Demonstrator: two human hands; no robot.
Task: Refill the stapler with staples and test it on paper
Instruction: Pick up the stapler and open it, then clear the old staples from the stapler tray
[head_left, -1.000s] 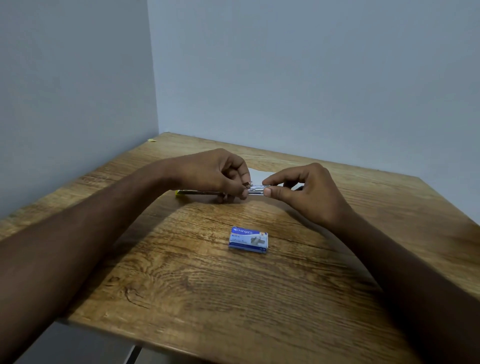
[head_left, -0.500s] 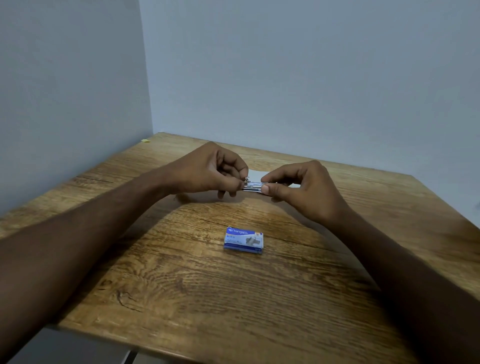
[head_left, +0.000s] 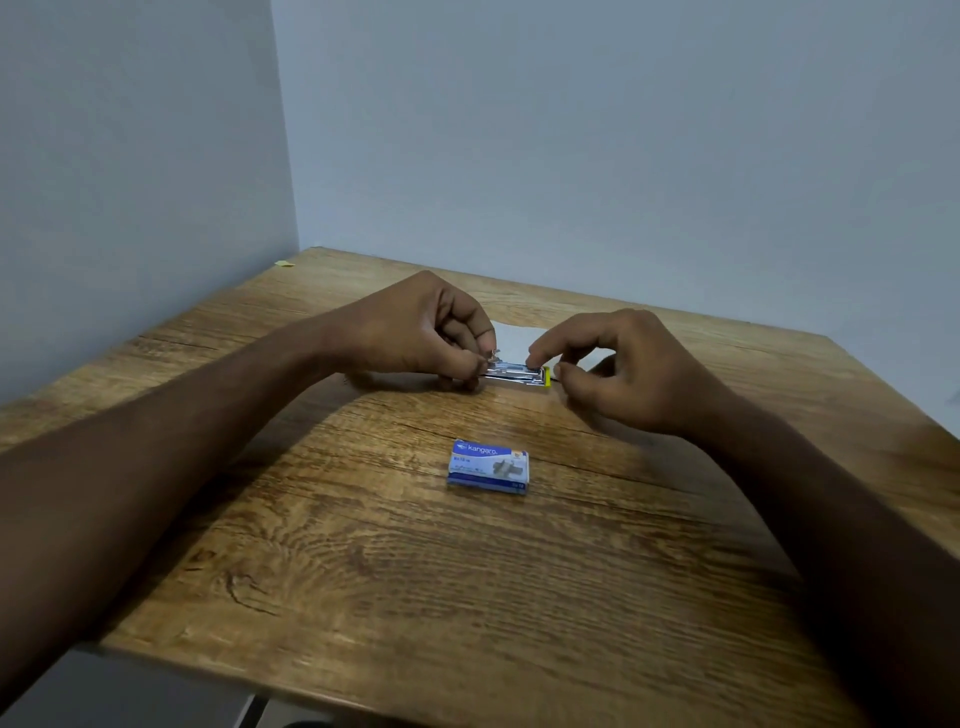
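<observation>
A small metal stapler (head_left: 517, 374) with a yellow end lies low over the wooden table (head_left: 467, 597), its shiny staple channel showing. My left hand (head_left: 421, 332) pinches its left end. My right hand (head_left: 618, 364) is at its right end, forefinger tip resting on the channel near the yellow tip, thumb just off it. A blue staple box (head_left: 488, 466) lies shut on the table in front of the hands. A white sheet of paper (head_left: 519, 338) lies behind the stapler, mostly hidden by the hands.
Two pale walls meet at the table's far left corner. A tiny yellow scrap (head_left: 284, 264) sits at the far left edge. The table's near edge runs across the bottom of the view.
My right hand has loosened its pinch and slid rightward along the stapler, uncovering the channel and yellow tip. My left hand stays on the left end.
</observation>
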